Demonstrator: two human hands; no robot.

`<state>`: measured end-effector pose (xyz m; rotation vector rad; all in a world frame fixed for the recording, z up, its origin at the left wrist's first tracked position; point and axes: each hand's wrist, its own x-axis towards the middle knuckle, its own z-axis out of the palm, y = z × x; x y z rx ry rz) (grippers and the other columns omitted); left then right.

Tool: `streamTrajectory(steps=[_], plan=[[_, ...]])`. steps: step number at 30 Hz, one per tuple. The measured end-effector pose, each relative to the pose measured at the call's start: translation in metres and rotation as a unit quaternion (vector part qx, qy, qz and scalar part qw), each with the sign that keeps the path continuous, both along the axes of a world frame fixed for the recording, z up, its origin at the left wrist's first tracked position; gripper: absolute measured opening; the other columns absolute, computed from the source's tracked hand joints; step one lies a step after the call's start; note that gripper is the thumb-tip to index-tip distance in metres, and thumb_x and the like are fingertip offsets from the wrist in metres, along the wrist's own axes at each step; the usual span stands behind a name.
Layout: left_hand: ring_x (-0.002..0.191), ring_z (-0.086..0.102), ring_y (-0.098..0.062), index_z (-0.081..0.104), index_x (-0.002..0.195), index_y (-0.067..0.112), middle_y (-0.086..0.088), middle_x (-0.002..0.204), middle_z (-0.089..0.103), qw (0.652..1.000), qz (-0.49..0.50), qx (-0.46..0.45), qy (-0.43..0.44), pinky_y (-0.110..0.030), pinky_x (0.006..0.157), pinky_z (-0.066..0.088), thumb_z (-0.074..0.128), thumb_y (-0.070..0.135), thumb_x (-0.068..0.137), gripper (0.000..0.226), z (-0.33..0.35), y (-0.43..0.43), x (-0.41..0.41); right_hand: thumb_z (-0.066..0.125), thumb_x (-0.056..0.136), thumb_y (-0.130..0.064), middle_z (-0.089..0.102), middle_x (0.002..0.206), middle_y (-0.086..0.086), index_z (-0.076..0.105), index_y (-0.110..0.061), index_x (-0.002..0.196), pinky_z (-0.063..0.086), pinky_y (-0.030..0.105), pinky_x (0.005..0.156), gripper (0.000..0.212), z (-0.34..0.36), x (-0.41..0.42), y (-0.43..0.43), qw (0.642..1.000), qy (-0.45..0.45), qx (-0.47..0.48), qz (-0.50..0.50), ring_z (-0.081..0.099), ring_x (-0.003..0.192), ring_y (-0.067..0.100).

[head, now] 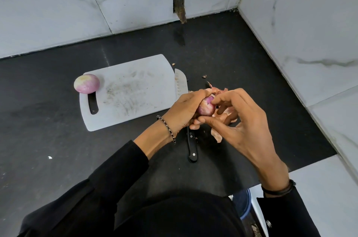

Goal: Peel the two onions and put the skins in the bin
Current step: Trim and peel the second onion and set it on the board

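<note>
A: Grips?
B: My left hand is curled round the half-peeled onion, held above the desk. My right hand pinches it too, forefinger on top, thumb below.
A: Under them?
B: Loose skins on the desk, beside the knife, handle toward me.
A: Farther?
B: Cutting board left of the blade. Peeled onion on its far left corner.

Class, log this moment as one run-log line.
step: peeling second onion | left hand: grips it | right hand: pinches it | first onion: peeled, on cutting board | skins: on counter
</note>
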<state>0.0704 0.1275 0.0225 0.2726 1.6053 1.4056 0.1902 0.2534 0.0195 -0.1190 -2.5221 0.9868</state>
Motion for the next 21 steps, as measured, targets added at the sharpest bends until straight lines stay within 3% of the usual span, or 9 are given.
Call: streamTrajectory(steps=[3, 9, 12, 17, 21], plan=[[0.043, 0.036, -0.012, 0.053, 0.08, 0.01, -0.002, 0.047, 0.043, 1.0, -0.003, -0.004, 0.016, -0.022, 0.043, 0.034, 0.04, 0.04, 0.103, 0.04, 0.002, -0.002, 0.002, 0.077, 0.083, -0.047, 0.056, 0.106, -0.009, 0.066, -0.016, 0.105, 0.048, 0.012, 0.069, 0.04, -0.001, -0.002, -0.001, 1.0, -0.006, -0.021, 0.007, 0.059, 0.089, 0.006], [0.043, 0.036, -0.013, 0.051, 0.082, 0.013, -0.004, 0.048, 0.045, 0.999, -0.003, -0.028, 0.024, -0.021, 0.042, 0.035, 0.04, 0.039, 0.102, 0.035, 0.0, -0.003, 0.002, 0.08, 0.081, -0.041, 0.053, 0.104, -0.011, 0.064, -0.014, 0.102, 0.05, 0.015, 0.063, 0.038, -0.002, -0.001, -0.004, 0.999, -0.025, -0.045, 0.012, 0.06, 0.083, 0.011], [0.043, 0.036, -0.013, 0.051, 0.081, 0.015, -0.002, 0.048, 0.045, 0.999, -0.009, -0.031, 0.022, -0.021, 0.041, 0.034, 0.039, 0.037, 0.103, 0.033, -0.002, -0.003, 0.003, 0.082, 0.082, -0.037, 0.05, 0.101, -0.018, 0.063, -0.014, 0.101, 0.045, 0.01, 0.067, 0.035, -0.003, 0.0, -0.002, 0.999, -0.034, -0.034, 0.014, 0.057, 0.085, 0.007], [0.04, 0.035, -0.011, 0.051, 0.078, 0.009, -0.002, 0.047, 0.043, 1.0, -0.001, -0.021, -0.016, -0.018, 0.039, 0.032, 0.042, 0.037, 0.101, 0.038, -0.002, -0.001, 0.001, 0.076, 0.088, -0.033, 0.053, 0.089, -0.004, 0.06, -0.011, 0.082, 0.039, 0.016, 0.064, 0.028, -0.01, -0.001, -0.007, 1.0, -0.019, -0.014, 0.012, 0.05, 0.076, 0.012], [0.042, 0.035, -0.012, 0.054, 0.084, 0.006, -0.005, 0.049, 0.044, 0.999, -0.005, -0.01, -0.032, -0.019, 0.039, 0.033, 0.043, 0.036, 0.102, 0.037, -0.002, 0.0, -0.002, 0.082, 0.078, -0.043, 0.057, 0.086, -0.007, 0.058, -0.013, 0.09, 0.046, 0.02, 0.058, 0.04, -0.009, -0.001, -0.005, 0.995, -0.031, -0.093, -0.031, 0.056, 0.073, 0.016]])
